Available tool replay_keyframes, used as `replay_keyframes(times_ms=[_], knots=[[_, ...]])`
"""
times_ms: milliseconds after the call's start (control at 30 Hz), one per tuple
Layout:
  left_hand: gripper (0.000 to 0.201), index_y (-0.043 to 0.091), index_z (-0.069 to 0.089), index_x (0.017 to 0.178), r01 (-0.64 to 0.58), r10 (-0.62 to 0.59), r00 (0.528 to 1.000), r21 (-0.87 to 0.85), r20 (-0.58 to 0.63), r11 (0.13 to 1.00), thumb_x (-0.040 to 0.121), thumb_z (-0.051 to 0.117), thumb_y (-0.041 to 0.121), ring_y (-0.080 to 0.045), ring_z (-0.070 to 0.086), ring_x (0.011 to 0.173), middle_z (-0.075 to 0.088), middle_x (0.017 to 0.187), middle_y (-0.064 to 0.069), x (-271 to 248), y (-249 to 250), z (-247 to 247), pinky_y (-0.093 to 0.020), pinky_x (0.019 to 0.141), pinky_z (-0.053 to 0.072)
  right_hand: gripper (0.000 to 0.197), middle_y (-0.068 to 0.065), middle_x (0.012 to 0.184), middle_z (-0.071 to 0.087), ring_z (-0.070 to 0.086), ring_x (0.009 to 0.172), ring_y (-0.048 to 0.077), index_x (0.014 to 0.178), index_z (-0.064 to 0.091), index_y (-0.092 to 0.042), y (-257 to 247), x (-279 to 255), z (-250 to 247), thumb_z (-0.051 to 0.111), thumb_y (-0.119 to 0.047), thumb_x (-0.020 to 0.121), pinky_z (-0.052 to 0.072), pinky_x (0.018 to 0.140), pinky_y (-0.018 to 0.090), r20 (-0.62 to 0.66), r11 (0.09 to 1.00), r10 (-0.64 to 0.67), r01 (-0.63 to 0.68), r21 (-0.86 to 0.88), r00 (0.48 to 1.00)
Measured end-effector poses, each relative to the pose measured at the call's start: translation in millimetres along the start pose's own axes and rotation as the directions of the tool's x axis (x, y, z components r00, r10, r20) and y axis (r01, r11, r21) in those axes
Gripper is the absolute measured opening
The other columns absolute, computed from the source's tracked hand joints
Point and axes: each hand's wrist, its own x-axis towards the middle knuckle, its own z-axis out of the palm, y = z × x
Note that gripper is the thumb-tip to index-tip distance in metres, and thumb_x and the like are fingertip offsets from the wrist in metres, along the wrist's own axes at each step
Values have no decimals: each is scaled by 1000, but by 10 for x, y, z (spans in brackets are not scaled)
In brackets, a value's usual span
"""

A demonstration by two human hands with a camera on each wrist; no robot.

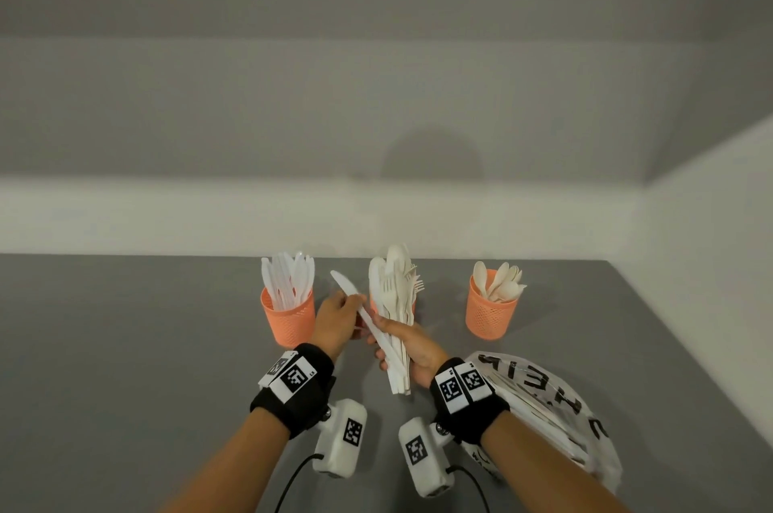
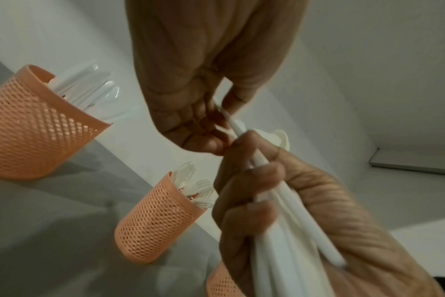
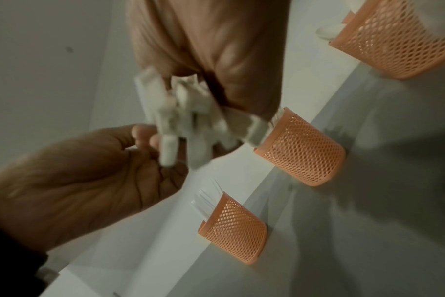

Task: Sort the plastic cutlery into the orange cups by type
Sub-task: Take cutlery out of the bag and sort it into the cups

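We see 3 orange mesh cups on grey table [image 1: 125, 345]: left cup [image 1: 288, 318] with knives, middle cup [image 2: 155, 227] with forks, right cup [image 1: 491, 311] with spoons. Our right hand [image 1: 412, 349] grips upright bundle of mixed white cutlery [image 1: 395, 303] in front of middle cup. Our left hand [image 1: 336, 318] pinches 1 white knife [image 1: 355, 297], tilted, its handle end among the bundle. Printed plastic bag [image 1: 552, 408] lies near right wrist.
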Motion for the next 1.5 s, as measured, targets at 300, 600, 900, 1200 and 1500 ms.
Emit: replay_keyframes(times_ms=[300,600,900,1200,1500], knots=[[19,15,51,74,-8,11,988,16,-156,1000,92,52,23,-9,26,38,31,50,2,46,-5,-99,-20,39,24,6,0,58,65,46,36,10,91,53,-15,39,16,8,55,-20,91,38,38,18,-33,1000,23,-23,-4,999],[17,14,57,76,38,-42,996,39,85,998,92,56,21,-1,32,33,47,53,2,-110,-77,-74,-15,34,25,8,-3,50,57,45,35,7,91,60,-17,48,4,78,53,-19,93,38,38,18,9,1000,13,-12,-16,1000],[25,12,42,74,-45,-16,934,-163,-357,986,97,37,20,-18,40,58,44,61,-2,41,-36,-151,-29,62,36,10,-2,49,56,37,31,6,82,51,-12,113,3,43,52,-16,91,32,35,16,-63,997,59,-56,51,996],[16,9,61,85,-92,95,994,47,-63,995,93,54,21,-2,29,27,34,34,11,82,66,-87,-14,32,24,16,-7,39,37,30,29,5,85,53,-14,86,-15,22,38,-12,93,25,34,14,17,997,71,-71,-9,997],[18,3,54,75,-117,122,992,102,-43,988,88,62,14,1,38,28,48,48,5,188,126,68,-7,33,27,21,-6,41,37,33,32,8,95,55,-17,75,25,-7,36,-7,91,30,38,15,-44,986,38,-45,-162,998]])
